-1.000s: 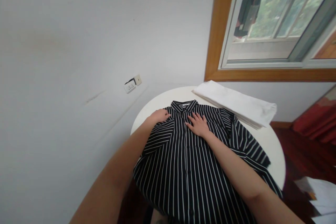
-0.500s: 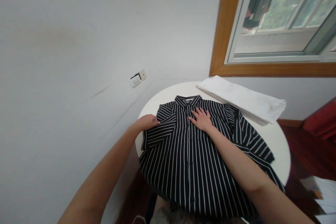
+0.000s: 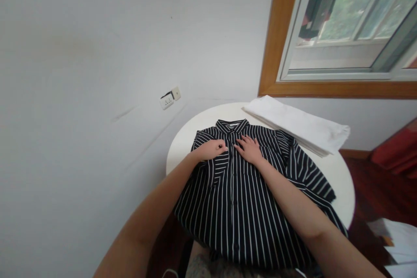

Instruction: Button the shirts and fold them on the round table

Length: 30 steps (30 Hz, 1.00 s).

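Observation:
A black shirt with white stripes (image 3: pixel 241 200) lies front up on a round white table (image 3: pixel 182 143), its collar away from me and its hem hanging over the near edge. My left hand (image 3: pixel 211 149) is closed on the sleeve at the left, which is drawn in over the shirt's chest. Spread on the chest just right of the button line, my right hand (image 3: pixel 249 149) rests with fingers apart. The other sleeve (image 3: pixel 309 169) lies out to the right, bent down toward the table's edge.
A folded white cloth or bag (image 3: pixel 296 121) lies on the table's far right. Behind stand a white wall with a socket (image 3: pixel 167 101) and a wood-framed window (image 3: pixel 270 52). Red fabric (image 3: pixel 397 147) and white sheets (image 3: pixel 397 239) are at the right, by the dark floor.
My left hand has moved right, bringing the left sleeve inward from the table's left side onto the chest. The right hand has stayed flat in place on the shirt.

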Each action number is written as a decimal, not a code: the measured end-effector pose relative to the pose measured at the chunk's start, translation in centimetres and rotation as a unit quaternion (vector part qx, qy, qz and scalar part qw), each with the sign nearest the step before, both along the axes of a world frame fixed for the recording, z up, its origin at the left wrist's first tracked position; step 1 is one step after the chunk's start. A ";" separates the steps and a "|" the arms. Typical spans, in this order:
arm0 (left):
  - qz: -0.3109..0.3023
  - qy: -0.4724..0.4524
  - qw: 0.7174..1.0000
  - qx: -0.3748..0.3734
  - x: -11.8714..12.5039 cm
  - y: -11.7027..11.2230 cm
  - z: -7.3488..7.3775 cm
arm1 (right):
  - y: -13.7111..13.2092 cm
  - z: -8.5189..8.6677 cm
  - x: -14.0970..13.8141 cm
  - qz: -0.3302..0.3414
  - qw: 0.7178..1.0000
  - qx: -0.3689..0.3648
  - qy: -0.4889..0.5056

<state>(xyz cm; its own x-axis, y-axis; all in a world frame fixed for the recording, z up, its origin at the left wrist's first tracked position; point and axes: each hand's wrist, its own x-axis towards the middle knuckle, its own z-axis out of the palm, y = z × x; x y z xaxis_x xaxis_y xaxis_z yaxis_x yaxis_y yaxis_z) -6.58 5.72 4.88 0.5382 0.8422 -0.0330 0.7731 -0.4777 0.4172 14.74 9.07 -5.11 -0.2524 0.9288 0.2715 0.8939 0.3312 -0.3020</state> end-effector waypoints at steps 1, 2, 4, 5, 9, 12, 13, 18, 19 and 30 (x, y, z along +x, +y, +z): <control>-0.008 -0.043 0.999 -0.021 0.6 0.3 -0.5 | 0.0 0.0 0.0 -0.001 1.000 0.013 0.014; -0.013 -0.080 0.996 -0.045 1.0 0.5 -0.9 | 0.0 0.1 0.1 0.000 0.999 0.027 0.030; -0.003 -0.126 0.988 -0.090 1.3 1.1 -1.7 | 0.0 0.4 0.2 0.009 0.997 0.053 0.061; 0.008 -0.132 0.986 -0.101 1.1 1.4 -2.0 | 0.0 0.5 0.3 0.016 0.995 0.062 0.073; 0.071 -0.075 0.994 0.026 -1.0 2.3 -2.9 | -0.1 1.1 0.6 0.040 0.992 0.069 0.094; 0.104 -0.021 0.982 0.157 -2.8 2.5 -4.1 | -0.2 1.4 0.7 0.071 0.991 0.057 0.095; 0.099 -0.011 0.979 0.179 -3.3 2.4 -4.7 | -0.3 1.5 0.7 0.083 0.991 0.050 0.096; 0.076 0.024 0.966 0.246 -4.5 1.9 -8.5 | -0.9 2.9 0.8 0.157 0.982 -0.003 0.103; 0.078 0.030 0.963 0.257 -4.6 2.0 -9.2 | -1.3 3.4 0.9 0.176 0.979 -0.017 0.098; 0.104 0.040 0.953 0.282 -5.3 1.7 -9.4 | -6.2 3.6 3.3 0.251 0.962 -0.082 0.067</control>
<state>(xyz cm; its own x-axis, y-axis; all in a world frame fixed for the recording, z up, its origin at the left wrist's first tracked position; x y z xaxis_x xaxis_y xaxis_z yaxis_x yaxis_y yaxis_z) -11.89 7.43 -4.57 0.3720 0.8259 0.4237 0.8942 -0.4414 0.0753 18.04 2.87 -1.55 -0.6527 0.7327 0.1925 0.5841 0.6486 -0.4880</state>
